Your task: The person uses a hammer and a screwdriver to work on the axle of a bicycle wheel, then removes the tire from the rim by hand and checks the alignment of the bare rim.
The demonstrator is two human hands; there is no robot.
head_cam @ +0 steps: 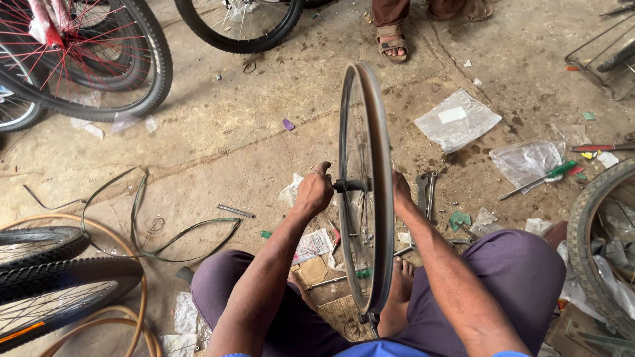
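Bare bicycle rim [382,165], no tyre, stands upright edge-on to the camera between the person's knees, bottom edge near the bare foot [400,284] on the concrete floor [225,139]. Left hand [314,192] is closed around the left end of the hub axle [350,186], thumb sticking up. Right hand [401,193] is on the far side of the rim at hub height, mostly hidden by it; looks pressed to the axle end, but can't tell how tightly the fingers are curled.

Around it:
- Spanners [426,192] lie on the floor just right of the right hand.
- Green-handled screwdriver [539,180] further right, next to a crumpled clear plastic bag [527,162]; another flat plastic bag [456,120] beyond it.
- Paper scraps [313,246] and small hardware under and beside the rim.
- Green rim tape strip [142,218] looped on the floor at left, near stacked tyres [59,274].
- Red-spoked wheel [92,56] top left, another wheel [241,26] top centre.
- Tyred wheel [598,231] at right edge.
- Another person's sandalled foot [392,43] at top, well away from the rim.
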